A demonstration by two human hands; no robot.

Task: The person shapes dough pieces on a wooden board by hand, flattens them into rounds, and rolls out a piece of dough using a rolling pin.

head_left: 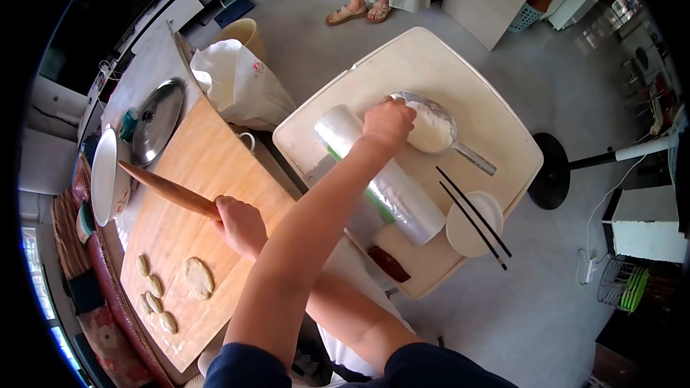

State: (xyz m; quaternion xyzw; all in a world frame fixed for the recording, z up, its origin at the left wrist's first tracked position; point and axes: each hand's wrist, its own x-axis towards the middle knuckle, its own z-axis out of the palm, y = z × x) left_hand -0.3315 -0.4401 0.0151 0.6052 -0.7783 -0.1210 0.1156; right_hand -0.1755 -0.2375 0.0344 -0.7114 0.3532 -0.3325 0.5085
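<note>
My arms are crossed. My left hand (389,123) is at the near-left rim of a metal pan (454,123) of white flour (431,129), its fingers pressed together; what they hold is hidden. My right hand (241,227) is closed round one end of a wooden rolling pin (169,190), which is raised over the wooden board (237,165). A flattened dough round (198,278) lies on the board, beside several small dough pieces (154,286). A large roll of plastic film (406,201) rests on the cream tray table (474,79), below my left forearm.
Black chopsticks (474,219) cross a white bowl (466,236) at the tray's near right edge. A dark red object (388,264) lies nearby. Left of the board are a metal lid (158,121) and white basin (108,176). Behind are a white bag (241,90) and a person's sandalled feet (357,14).
</note>
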